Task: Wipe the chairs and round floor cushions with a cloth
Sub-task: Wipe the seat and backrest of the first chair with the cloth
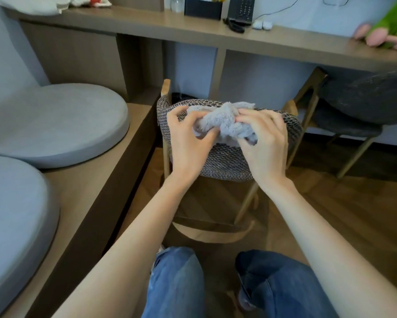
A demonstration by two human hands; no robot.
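A bunched grey cloth point(222, 122) lies against the top of the woven backrest of the near chair point(227, 164), which has pale wooden legs. My left hand point(188, 143) pinches the cloth's left side, fingers curled over the backrest rim. My right hand point(264, 143) grips the cloth's right side. Two round grey floor cushions point(55, 125) point(13, 214) lie on a raised wooden platform point(96, 187) at the left. A second, dark grey chair point(363, 104) stands at the right, tucked under the desk.
A long wooden desk point(193, 26) runs across the back, carrying a phone point(241, 10), a black box point(203, 8), a folded white towel point(34, 4) and a green and pink plush toy point(390, 26). My knees in jeans point(177, 283) are at the bottom, over wood flooring.
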